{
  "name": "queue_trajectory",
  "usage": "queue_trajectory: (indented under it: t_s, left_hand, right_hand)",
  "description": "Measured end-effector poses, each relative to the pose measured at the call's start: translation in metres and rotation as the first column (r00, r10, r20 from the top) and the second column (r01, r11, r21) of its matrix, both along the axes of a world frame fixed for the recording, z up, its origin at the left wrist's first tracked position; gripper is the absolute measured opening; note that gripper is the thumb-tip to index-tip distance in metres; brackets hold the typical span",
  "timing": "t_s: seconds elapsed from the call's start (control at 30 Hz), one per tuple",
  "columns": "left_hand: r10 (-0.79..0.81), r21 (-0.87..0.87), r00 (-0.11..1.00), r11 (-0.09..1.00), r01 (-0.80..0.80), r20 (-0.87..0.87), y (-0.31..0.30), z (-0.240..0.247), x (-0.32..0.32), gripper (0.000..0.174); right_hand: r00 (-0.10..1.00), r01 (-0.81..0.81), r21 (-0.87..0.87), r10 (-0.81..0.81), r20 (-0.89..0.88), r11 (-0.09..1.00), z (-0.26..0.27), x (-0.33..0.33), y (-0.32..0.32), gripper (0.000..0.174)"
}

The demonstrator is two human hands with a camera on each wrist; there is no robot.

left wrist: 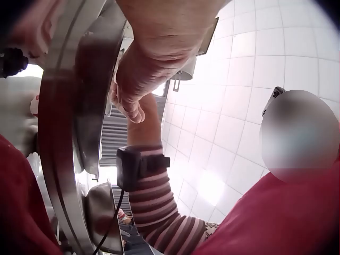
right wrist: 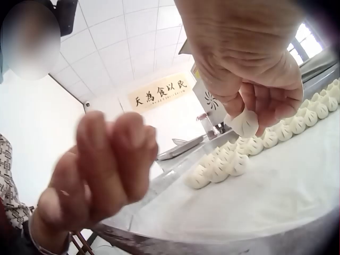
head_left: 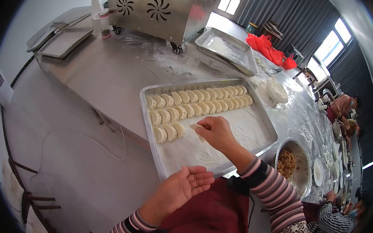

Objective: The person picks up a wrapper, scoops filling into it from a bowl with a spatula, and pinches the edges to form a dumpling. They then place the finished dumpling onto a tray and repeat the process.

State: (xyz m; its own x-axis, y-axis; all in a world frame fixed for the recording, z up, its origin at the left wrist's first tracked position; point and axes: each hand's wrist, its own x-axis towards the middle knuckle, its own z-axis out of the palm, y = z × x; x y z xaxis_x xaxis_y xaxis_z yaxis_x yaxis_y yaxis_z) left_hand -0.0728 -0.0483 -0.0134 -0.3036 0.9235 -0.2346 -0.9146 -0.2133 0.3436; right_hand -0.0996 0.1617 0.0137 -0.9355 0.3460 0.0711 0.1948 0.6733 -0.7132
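My right hand [head_left: 217, 134] pinches a pale pleated dumpling [head_left: 198, 132] over the lined metal tray [head_left: 215, 160], right of the short third row. In the right wrist view the dumpling [right wrist: 244, 124] hangs from the fingertips of the right hand [right wrist: 255, 69], above the paper. Two long rows of dumplings [head_left: 197, 109] lie along the tray's far side, with several more [head_left: 169, 132] in front at left. Palm up and empty, my left hand [head_left: 180, 188] is held by the tray's near edge, its fingers relaxed.
A metal bowl of brown filling [head_left: 286, 163] stands right of the tray. Behind are a floured tray [head_left: 229, 48], a steel machine [head_left: 157, 14] on wheels and red bags [head_left: 268, 48]. A flat tray [head_left: 66, 42] and a jar [head_left: 105, 25] stand at back left. People work at far right.
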Motion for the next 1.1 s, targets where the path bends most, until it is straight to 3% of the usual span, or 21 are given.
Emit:
queue_trajectory:
  t_s: [0.2, 0.4, 0.77, 0.9, 1.03, 1.1]
  left_hand:
    - [0.010, 0.096, 1.000, 0.995, -0.009, -0.013, -0.003, -0.018, 0.004, 0.050]
    - [0.008, 0.124, 1.000, 0.992, -0.004, -0.029, -0.002, -0.020, 0.005, 0.048]
    - [0.030, 0.166, 0.998, 0.986, -0.021, -0.049, -0.001, -0.025, 0.007, 0.042]
    - [0.055, 0.127, 0.994, 0.991, -0.044, -0.090, 0.000, -0.025, 0.008, 0.042]
    - [0.086, 0.066, 0.983, 0.995, -0.076, -0.164, 0.000, -0.016, 0.011, 0.045]
    - [0.078, 0.046, 0.981, 0.996, -0.071, -0.180, -0.001, -0.012, 0.013, 0.044]
  right_hand:
    - [0.992, 0.023, 0.135, -0.040, 0.122, 0.991, -0.036, -0.031, 0.004, 0.021]
    - [0.993, 0.036, 0.270, -0.064, 0.095, 0.962, -0.042, -0.042, 0.001, 0.021]
    - [0.987, -0.036, 0.334, -0.019, 0.160, 0.942, -0.047, -0.051, 0.002, 0.023]
    - [0.996, 0.009, 0.362, -0.041, 0.081, 0.932, -0.037, -0.036, 0.003, 0.027]
    - [1.000, -0.004, 0.410, -0.005, 0.020, 0.912, 0.020, 0.013, -0.002, 0.028]
    - [0.996, 0.017, 0.376, 0.019, -0.091, 0.926, 0.048, 0.052, -0.009, 0.026]
